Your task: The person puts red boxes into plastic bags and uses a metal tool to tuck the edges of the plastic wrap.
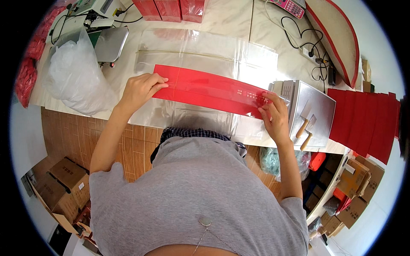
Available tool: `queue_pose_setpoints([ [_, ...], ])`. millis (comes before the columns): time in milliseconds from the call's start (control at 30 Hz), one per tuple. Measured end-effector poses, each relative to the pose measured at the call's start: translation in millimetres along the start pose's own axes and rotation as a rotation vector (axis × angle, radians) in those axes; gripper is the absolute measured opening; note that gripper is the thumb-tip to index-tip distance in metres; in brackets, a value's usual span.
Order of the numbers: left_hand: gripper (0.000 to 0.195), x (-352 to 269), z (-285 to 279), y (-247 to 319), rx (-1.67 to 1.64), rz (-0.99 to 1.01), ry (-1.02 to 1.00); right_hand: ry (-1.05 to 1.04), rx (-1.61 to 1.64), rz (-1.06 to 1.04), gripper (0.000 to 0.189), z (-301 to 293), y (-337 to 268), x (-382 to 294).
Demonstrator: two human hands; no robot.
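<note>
A long, flat red packaging piece (208, 88) with a glossy clear film look stretches between my hands; it bears small light printing near its right end. My left hand (141, 91) pinches its left end between thumb and fingers. At the right end, my right hand (275, 115) grips it the same way, with a shiny bit of film by the fingertips. Beneath and behind the red piece, clear plastic sheets (205, 43) lie spread on the marble-patterned table (230, 16). Close to my right hand is a metal-topped box (315, 110) carrying two wooden-handled scrapers (304, 126).
A bag of white plastic (77, 73) and a metal-plated scale (111, 44) stand at left. Red boxes (168, 9) sit at the back. Black cables and a power strip (310, 56) lie back right. Stacked red pieces (362, 121) overhang the table's right end. Cardboard boxes (65, 185) stand lower left.
</note>
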State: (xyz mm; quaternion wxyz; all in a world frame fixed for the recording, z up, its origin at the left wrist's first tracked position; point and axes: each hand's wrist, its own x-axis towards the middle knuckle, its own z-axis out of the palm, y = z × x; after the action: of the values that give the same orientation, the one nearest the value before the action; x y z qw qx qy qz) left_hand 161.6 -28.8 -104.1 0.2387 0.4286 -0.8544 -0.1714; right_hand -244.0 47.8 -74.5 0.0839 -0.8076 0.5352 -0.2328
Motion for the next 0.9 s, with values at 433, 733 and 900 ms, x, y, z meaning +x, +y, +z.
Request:
queue_pose_setpoints([
  [433, 0.012, -1.5, 8.6, 1.2, 0.008, 0.001, 0.091, 0.155, -0.015, 0.092, 0.007, 26.7, 10.9, -17.1],
  [733, 0.014, 2.4, 10.1, 6.5, 0.035, -0.037, 0.159, 0.211, -0.057, 0.089, 0.012, 33.9, 12.1, -14.3],
  [900, 0.014, 4.9, 11.6, 6.2, 0.092, 0.042, 0.202, 0.221, -0.026, 0.119, 0.013, 34.9, 10.7, -14.9],
])
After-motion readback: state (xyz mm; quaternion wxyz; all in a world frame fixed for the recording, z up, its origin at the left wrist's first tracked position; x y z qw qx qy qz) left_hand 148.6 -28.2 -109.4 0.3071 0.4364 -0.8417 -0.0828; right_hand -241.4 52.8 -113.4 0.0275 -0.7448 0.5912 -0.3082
